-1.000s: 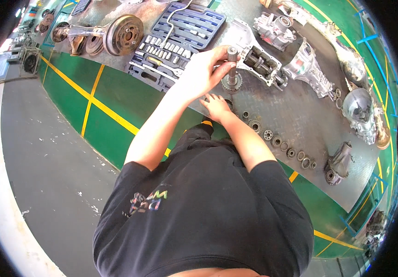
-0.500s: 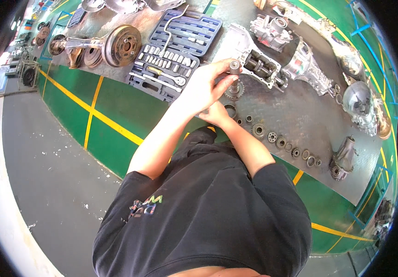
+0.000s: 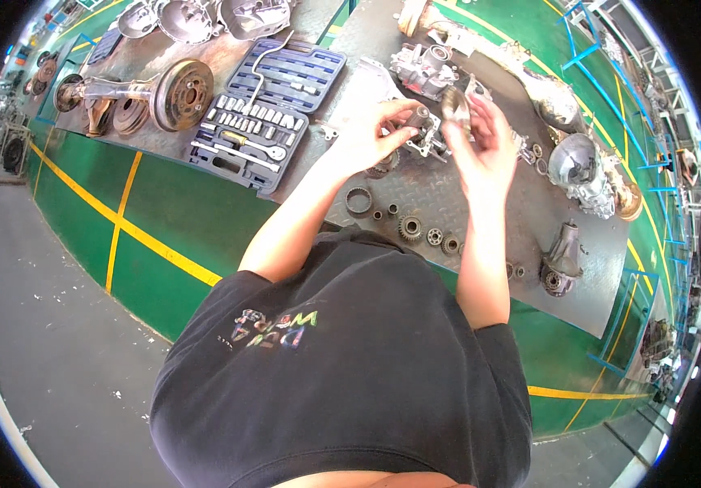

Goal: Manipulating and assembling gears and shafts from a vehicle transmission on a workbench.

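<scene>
My left hand (image 3: 373, 134) is raised over a grey steel floor plate (image 3: 480, 203) and grips a small grey cylindrical metal part (image 3: 417, 116) by its end. My right hand (image 3: 480, 142) is lifted beside it and holds a round, dull brass-coloured gear-like piece (image 3: 453, 106) at the fingertips. The two parts are close together, almost touching, above an open aluminium gearbox housing (image 3: 423, 69). A toothed ring (image 3: 358, 200) and a row of small gears and bearings (image 3: 428, 232) lie on the plate under my forearms.
An open blue socket-set case (image 3: 265, 110) lies left of my hands. A rusty axle with brake discs (image 3: 151, 93) is further left. Metal housings (image 3: 578, 171) and a small casting (image 3: 560, 264) rest to the right. Green floor with yellow lines (image 3: 139, 236) borders the plate.
My right hand has come up from the plate and now holds the round piece beside the left hand's part. Both hands have moved up and to the right in the view.
</scene>
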